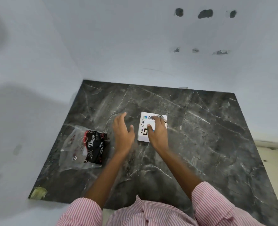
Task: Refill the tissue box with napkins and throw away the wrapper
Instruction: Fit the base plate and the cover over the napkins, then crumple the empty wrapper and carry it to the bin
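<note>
1. Where the dark marble table (200, 128) meets the pale wall, a clear plastic wrapper (79, 147) lies flat, well to the left of the left hand's fingers; a black printed napkin pack (95, 146) sits inside its right half.
2. Left hand (123, 132): hovers palm-down between wrapper and box, fingers (121, 118) spread and slightly curled, holding nothing.
3. Tissue box (144, 128): white, flat on the table, printed top facing up, directly under the right hand's fingers and just right of the left hand's fingers.
4. Right hand (157, 131): rests on the box top, fingers (154, 119) extended and pressing rather than gripping; thumb lies on the lid.
5. Striped pink sleeves (216, 201) cover both upper arms.
</note>
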